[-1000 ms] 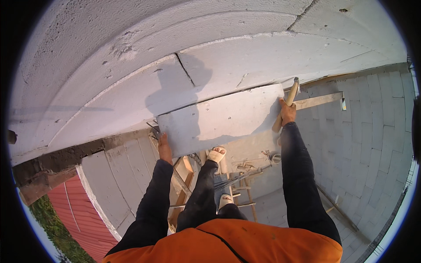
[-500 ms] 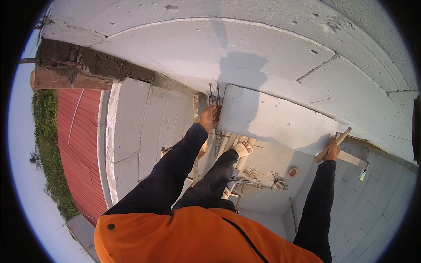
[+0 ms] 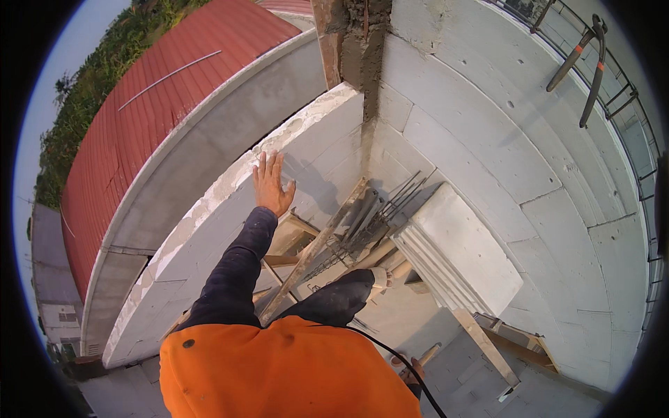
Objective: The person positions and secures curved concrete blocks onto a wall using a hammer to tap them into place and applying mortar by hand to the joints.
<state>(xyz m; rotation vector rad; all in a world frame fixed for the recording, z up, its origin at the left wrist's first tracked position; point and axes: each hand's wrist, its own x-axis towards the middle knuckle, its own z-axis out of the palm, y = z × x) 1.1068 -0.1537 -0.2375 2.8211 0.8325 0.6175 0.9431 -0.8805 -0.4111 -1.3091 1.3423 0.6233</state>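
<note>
My left hand (image 3: 273, 184) is open, with fingers stretched out, at the top edge of a low white block wall (image 3: 230, 191). Palm contact with the wall is hard to tell. Low down, partly behind my orange top (image 3: 279, 366), my right hand (image 3: 416, 371) closes round a round wooden pole (image 3: 431, 354). Only the pole's upper end shows beyond the fingers. Ahead and to the right, a stack of pale blocks (image 3: 467, 244) leans or lies against the tall block wall (image 3: 502, 139). Neither hand touches that stack.
Steel rebar (image 3: 411, 189) and a wooden plank (image 3: 317, 244) stand in the corner below. Pincers (image 3: 580, 63) hang on the tall wall's upper edge by a rebar cage (image 3: 627, 97). A timber beam (image 3: 488, 348) juts below the stack. Beyond the low wall lies a red roof (image 3: 167, 104).
The view has swung round to the left. My left hand has left the block's end for the low wall's top. My right hand has dropped away from the block, still round the pole.
</note>
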